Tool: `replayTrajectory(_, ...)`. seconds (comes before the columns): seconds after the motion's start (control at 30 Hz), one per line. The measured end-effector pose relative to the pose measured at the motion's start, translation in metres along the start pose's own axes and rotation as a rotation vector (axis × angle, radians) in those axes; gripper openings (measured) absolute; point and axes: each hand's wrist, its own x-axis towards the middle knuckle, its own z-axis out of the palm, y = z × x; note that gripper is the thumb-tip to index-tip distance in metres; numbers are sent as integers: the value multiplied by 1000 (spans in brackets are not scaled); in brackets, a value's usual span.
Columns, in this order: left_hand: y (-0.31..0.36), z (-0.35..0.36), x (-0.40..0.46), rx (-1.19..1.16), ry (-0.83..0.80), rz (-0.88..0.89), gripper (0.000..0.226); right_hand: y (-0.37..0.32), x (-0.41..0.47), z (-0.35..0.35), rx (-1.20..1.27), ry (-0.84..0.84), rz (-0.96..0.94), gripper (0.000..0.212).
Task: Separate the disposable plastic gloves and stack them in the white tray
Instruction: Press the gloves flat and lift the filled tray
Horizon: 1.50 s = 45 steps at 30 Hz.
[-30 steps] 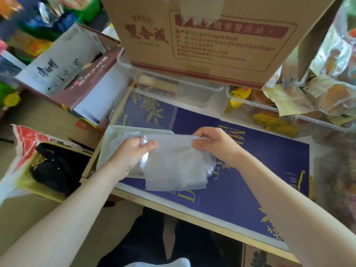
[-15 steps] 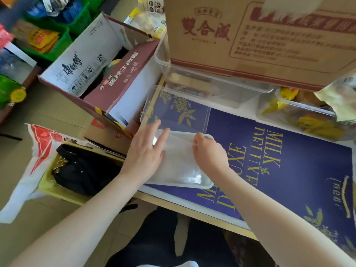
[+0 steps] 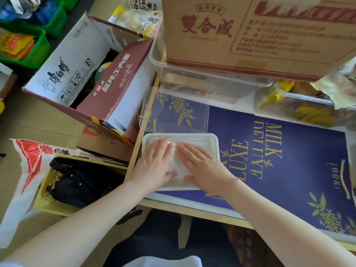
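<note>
The white tray [image 3: 212, 138] lies at the left front corner of the table, on a blue printed sheet. Thin clear plastic gloves [image 3: 178, 170] lie flat inside it, mostly covered by my hands. My left hand [image 3: 156, 163] presses down on the left half of the gloves with straight fingers. My right hand [image 3: 202, 166] lies flat on the right half, a ring on one finger. The two hands sit side by side, fingertips pointing away from me.
A clear plastic lid [image 3: 173, 110] lies just behind the tray. Clear tubs [image 3: 208, 83] and a large brown carton [image 3: 250, 35] stand at the back. An open cardboard box [image 3: 86, 74] sits left of the table, a black bag [image 3: 82, 182] below it.
A second ago both hands held a glove up above the tray. They laid it in, and now both palms lie flat on the stack.
</note>
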Motion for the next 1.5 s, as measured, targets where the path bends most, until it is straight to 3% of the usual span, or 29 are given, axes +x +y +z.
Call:
replayTrajectory(0.17,-11,3,-4,87,-47,108,94,16,-6,-1,-90,-122,174,89)
replayTrajectory(0.27,-11,2,-1,113,-87,110,98,19,-9,-2,-180,-141,163,96)
replayTrajectory(0.33,-10,0,-2,110,-87,92,98,21,-8,-15,-226,-250,125,89)
replayTrajectory(0.43,-9,1,-5,111,-71,74,100,23,2,-36,154,-46,226,67)
replayTrajectory(0.5,-6,-1,-4,89,-96,46,102,34,11,-45,401,345,380,45)
replayTrajectory(0.53,-4,-1,-2,86,-102,29,102,43,18,-49,455,450,475,30)
replayTrajectory(0.6,-1,-2,1,82,-116,-8,102,65,37,-49,558,390,676,19)
replayTrajectory(0.67,1,-1,3,39,-119,-47,101,83,57,-44,643,168,822,39)
replayTrajectory(0.73,3,2,4,17,-127,-70,100,90,72,-37,632,56,879,59)
replayTrajectory(0.9,6,10,1,80,-77,-81,93,83,96,-32,614,1,1007,98)
replayTrajectory(1.0,9,11,-1,88,-109,-72,86,75,110,-35,695,-46,1082,102)
replayTrajectory(1.13,6,5,-2,20,-194,-26,77,73,118,-39,759,-55,1143,85)
replayTrajectory(1.2,7,-2,-2,-81,-213,-8,60,77,116,-36,818,-26,1175,78)
replayTrajectory(1.3,1,-10,0,-162,-256,13,43,83,109,-31,885,8,1180,50)
replayTrajectory(1.4,-6,-17,2,-329,-88,16,32,88,100,-29,905,72,1177,17)
replayTrajectory(1.5,-15,-19,2,-426,139,55,28,89,95,-30,784,53,1171,9)
